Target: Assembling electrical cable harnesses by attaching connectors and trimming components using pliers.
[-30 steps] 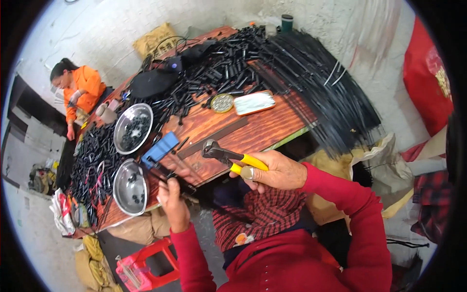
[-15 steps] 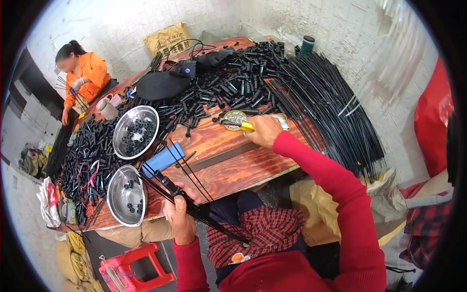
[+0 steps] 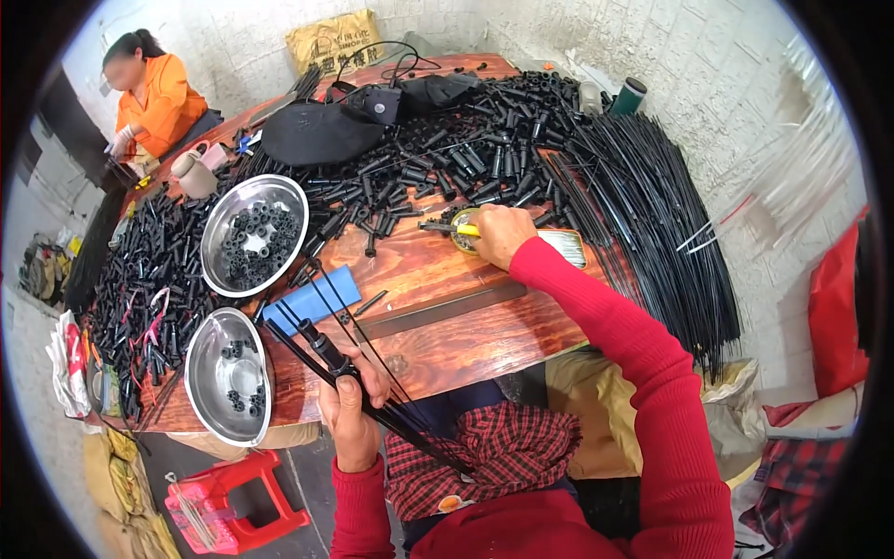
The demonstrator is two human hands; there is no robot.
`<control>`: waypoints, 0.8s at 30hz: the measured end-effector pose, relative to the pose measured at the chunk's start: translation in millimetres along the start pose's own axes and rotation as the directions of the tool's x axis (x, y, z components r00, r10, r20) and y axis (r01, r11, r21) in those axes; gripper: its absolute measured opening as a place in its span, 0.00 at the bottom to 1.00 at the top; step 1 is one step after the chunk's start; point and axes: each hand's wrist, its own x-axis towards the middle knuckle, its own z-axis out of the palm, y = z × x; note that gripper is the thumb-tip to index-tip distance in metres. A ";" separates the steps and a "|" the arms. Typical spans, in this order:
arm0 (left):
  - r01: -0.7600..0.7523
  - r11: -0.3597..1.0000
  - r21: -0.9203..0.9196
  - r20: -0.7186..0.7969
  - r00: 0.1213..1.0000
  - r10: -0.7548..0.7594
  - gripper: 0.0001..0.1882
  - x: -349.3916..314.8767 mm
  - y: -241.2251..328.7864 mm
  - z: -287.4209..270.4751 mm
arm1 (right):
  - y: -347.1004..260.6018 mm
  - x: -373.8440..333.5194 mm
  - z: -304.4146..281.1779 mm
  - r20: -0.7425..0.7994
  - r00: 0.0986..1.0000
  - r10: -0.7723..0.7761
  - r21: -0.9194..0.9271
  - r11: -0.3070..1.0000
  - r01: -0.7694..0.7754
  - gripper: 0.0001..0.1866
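On table (image 3: 447, 335) at 6 o'clock: left hand (image 3: 352, 410) grips rods (image 3: 372, 391) | 12 o'clock: right hand (image 3: 500, 235) grips pliers (image 3: 447, 226)

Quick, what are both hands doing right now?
Left hand: closed around a bundle of thin black rods.
Right hand: closed on a yellow-handled tool.

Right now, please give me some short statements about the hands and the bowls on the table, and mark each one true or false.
1. The left hand holds a bundle of thin black rods. True.
2. The right hand rests on the lap. False: it is out over the table, on a yellow-handled tool.
3. Both steel bowls are empty. False: each holds small black parts.
4. A blue sheet lies between bowls and ruler. True.
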 end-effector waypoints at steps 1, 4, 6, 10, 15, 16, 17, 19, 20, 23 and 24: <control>-0.003 1.000 0.000 0.005 1.000 0.003 0.22 0.6 0.3 -0.7 | 0.3 1.1 0.2 0.002 1.000 -0.006 0.001 1.000 0.006 0.09; -0.003 1.000 -0.003 0.008 1.000 0.003 0.23 2.2 -1.7 -4.0 | 3.7 2.7 1.3 0.018 1.000 -0.008 -0.002 1.000 0.008 0.08; 0.001 1.000 -0.002 0.005 1.000 -0.001 0.22 2.7 -2.8 -6.3 | 3.5 3.6 2.0 0.033 0.999 -0.006 -0.001 1.000 0.006 0.08; -0.001 1.000 -0.005 -0.007 1.000 0.001 0.22 3.7 -2.9 -6.0 | -0.8 2.9 -0.6 0.006 1.000 -0.025 0.010 1.000 0.025 0.08; 0.002 1.000 0.000 -0.014 1.000 -0.002 0.22 4.3 -5.3 -2.8 | -1.8 4.2 -1.0 -0.008 0.997 -0.076 0.016 0.997 0.076 0.07; 0.001 1.000 0.004 -0.015 1.000 -0.001 0.22 4.0 -6.1 -1.7 | 1.3 4.2 1.6 -0.021 0.996 -0.089 0.006 0.996 0.089 0.08; 0.000 1.000 0.007 -0.017 1.000 0.000 0.22 3.8 -6.9 -0.5 | 3.7 3.5 2.9 -0.035 0.994 -0.102 -0.006 0.995 0.102 0.08; -0.009 1.000 0.013 -0.008 1.000 0.009 0.22 4.7 -7.5 -0.3 | 0.1 4.9 -0.6 -0.004 0.996 -0.092 0.013 0.996 0.092 0.09; -0.017 1.000 0.015 0.006 1.000 0.017 0.22 4.5 -7.4 -0.7 | -2.1 5.1 -2.2 0.026 0.997 -0.079 0.025 0.997 0.079 0.10; -0.001 1.000 0.015 0.007 1.000 0.001 0.23 4.3 -9.7 -0.6 | -1.3 2.3 -3.0 0.022 0.997 -0.076 0.052 0.996 0.074 0.11; 0.002 1.000 0.015 0.007 1.000 -0.002 0.23 3.8 -9.3 -0.3 | -0.9 1.5 -2.8 0.024 0.997 -0.074 0.053 0.996 0.073 0.11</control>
